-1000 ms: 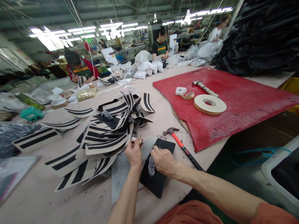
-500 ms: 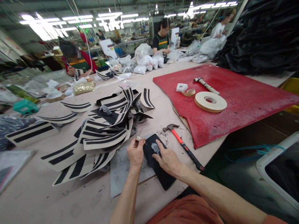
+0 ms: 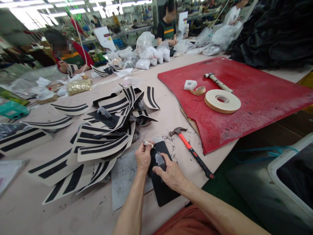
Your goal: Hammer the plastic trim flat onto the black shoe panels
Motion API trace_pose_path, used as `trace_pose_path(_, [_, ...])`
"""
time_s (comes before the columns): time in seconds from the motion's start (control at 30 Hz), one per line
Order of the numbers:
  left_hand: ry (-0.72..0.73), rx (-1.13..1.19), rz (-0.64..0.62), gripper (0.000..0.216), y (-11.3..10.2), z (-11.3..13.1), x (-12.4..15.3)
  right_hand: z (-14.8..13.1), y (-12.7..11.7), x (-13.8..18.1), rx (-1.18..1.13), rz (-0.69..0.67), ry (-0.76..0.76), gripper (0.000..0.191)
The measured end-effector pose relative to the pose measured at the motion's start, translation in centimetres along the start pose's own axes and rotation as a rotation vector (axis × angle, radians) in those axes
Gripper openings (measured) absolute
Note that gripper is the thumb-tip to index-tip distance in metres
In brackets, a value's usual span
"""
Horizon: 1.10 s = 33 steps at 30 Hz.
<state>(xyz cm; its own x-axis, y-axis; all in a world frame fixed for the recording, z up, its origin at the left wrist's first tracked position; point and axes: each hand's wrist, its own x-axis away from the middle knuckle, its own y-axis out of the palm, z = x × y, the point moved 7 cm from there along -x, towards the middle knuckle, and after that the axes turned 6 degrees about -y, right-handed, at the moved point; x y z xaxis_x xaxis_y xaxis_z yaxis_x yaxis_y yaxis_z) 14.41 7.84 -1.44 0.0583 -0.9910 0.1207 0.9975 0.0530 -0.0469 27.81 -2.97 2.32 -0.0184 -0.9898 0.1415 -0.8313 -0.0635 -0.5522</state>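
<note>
My left hand (image 3: 143, 159) is closed around a small white object (image 3: 148, 144), possibly a handle, at the left edge of a black panel (image 3: 163, 189). What kind of object it is, I cannot make out. On the panel, thumb and fingers of my right hand (image 3: 172, 173) grip a small piece wrapped in clear, crumpled plastic (image 3: 160, 160). Part of the panel lies over a grey, scuffed board (image 3: 122, 182). To the right of my right hand lies a claw hammer (image 3: 189, 148) with a red and black handle, touched by neither hand.
A pile of black-and-cream striped panels (image 3: 102, 147) spreads to the left. On a red sheet (image 3: 181, 73) lie a roll of tape (image 3: 231, 101), a smaller ring and a wrapped hammer (image 3: 217, 81). A bin (image 3: 274, 166) stands at right; co-workers sit across the table.
My right hand has closed further around the plastic-wrapped piece, and the panel has turned more upright in view. The left hand keeps its hold. The whole view has shifted slightly.
</note>
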Motion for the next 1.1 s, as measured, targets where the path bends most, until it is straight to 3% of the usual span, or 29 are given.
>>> trace_pose_path(0.23, [0.048, -0.082, -0.087, 0.020, 0.1, 0.5, 0.4, 0.5, 0.0, -0.5, 0.004, 0.001, -0.006, 0.056])
trace_pose_path(0.43, [0.084, -0.132, -0.101, 0.021, 0.3, 0.8, 0.5, 0.6, 0.2, -0.9, -0.004, 0.013, -0.056, 0.048])
trace_pose_path(0.67, [0.114, -0.222, -0.081, 0.019, 0.4, 1.5, 0.7, 0.1, -0.1, -0.6, 0.092, -0.009, -0.040, 0.054])
trace_pose_path(0.77, [0.162, -0.263, -0.097, 0.019, 0.7, 1.9, 0.8, -0.3, -0.5, -0.5, 0.078, -0.048, -0.114, 0.052])
trace_pose_path(0.83, [0.192, -0.286, -0.113, 0.019, 0.9, 2.1, 1.0, -0.3, -1.9, -0.5, 0.112, -0.011, -0.189, 0.041])
trace_pose_path(0.93, [0.215, -0.314, -0.089, 0.019, 1.0, 2.0, 1.3, 1.1, -5.9, -0.4, 0.410, 0.175, -0.200, 0.031])
trace_pose_path(1.03, [0.245, -0.341, -0.049, 0.019, 1.1, 2.0, 1.6, 4.4, -9.1, -0.3, 0.736, 0.206, -0.023, 0.029])
trace_pose_path(1.1, [0.261, -0.358, -0.037, 0.018, 1.2, 2.0, 1.7, 7.0, -10.4, 0.0, 0.733, 0.170, 0.129, 0.023])
